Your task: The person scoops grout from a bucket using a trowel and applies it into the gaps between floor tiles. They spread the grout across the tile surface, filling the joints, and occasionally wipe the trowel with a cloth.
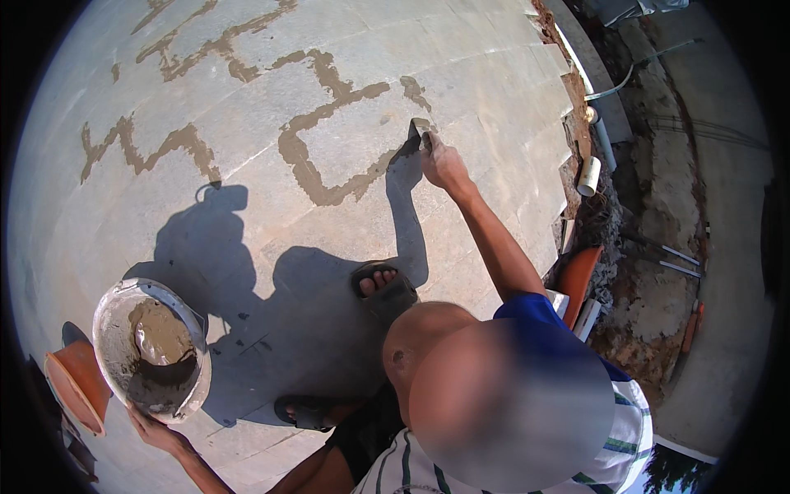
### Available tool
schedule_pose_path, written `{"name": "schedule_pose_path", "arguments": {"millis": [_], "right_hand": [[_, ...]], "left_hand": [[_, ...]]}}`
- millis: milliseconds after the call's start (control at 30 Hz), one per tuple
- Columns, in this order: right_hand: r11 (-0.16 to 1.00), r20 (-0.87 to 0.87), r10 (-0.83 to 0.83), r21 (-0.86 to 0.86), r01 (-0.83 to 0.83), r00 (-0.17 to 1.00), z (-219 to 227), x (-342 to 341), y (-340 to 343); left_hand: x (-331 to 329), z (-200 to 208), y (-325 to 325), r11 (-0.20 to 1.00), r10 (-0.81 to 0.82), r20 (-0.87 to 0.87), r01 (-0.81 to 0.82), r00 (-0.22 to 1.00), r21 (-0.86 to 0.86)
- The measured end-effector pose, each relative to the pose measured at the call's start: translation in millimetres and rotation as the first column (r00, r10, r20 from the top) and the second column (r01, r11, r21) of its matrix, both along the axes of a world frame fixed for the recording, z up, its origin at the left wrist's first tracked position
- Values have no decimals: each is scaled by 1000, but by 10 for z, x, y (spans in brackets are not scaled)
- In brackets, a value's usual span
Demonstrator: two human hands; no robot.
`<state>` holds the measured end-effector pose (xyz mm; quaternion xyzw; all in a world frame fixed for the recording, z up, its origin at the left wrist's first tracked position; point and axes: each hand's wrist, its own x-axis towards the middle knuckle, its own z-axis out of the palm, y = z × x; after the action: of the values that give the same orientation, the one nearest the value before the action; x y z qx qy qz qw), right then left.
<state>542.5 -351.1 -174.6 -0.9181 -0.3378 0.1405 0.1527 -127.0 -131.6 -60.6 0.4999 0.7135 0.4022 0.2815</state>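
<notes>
With my right hand (445, 167) I grip a small trowel (420, 126), its blade low over the pale tiled floor (485, 99) at arm's length. Its tip is near the end of a wet grey-brown mortar line (329, 194) smeared along the tile joints. A short mortar patch (415, 93) lies just beyond the blade. At the lower left, my left hand (160, 435) holds a white mortar-stained bucket (105, 333) by its near side, fingers partly hidden beneath it. Wet mortar (160, 333) sits inside the tilted bucket.
More mortar lines (177, 148) zigzag across the far left floor. An orange tub (62, 387) stands beside the bucket. The floor's right side ends in a jagged edge with rubble, a short white pipe (589, 176) and an orange curved piece (582, 284).
</notes>
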Motion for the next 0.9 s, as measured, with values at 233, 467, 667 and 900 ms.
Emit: {"name": "schedule_pose_path", "arguments": {"millis": [233,467,667,900], "right_hand": [[952,-240,-246,120,281,939,280,264,-302],[988,193,-156,12,156,969,124,20,-166],[989,210,-139,-28,148,968,-93,-110,-124],[970,158,-184,-131,205,970,-227,-204,99]], "left_hand": [[-122,-102,-24,1000,4,66,-3,998,-15],[-93,-42,-37,1000,21,93,-20,995,-13],[34,-9,-42,1000,15,25,-14,1000,-23],[-2,-21,-51,1000,6,-11,-6,1000,-12]]}}
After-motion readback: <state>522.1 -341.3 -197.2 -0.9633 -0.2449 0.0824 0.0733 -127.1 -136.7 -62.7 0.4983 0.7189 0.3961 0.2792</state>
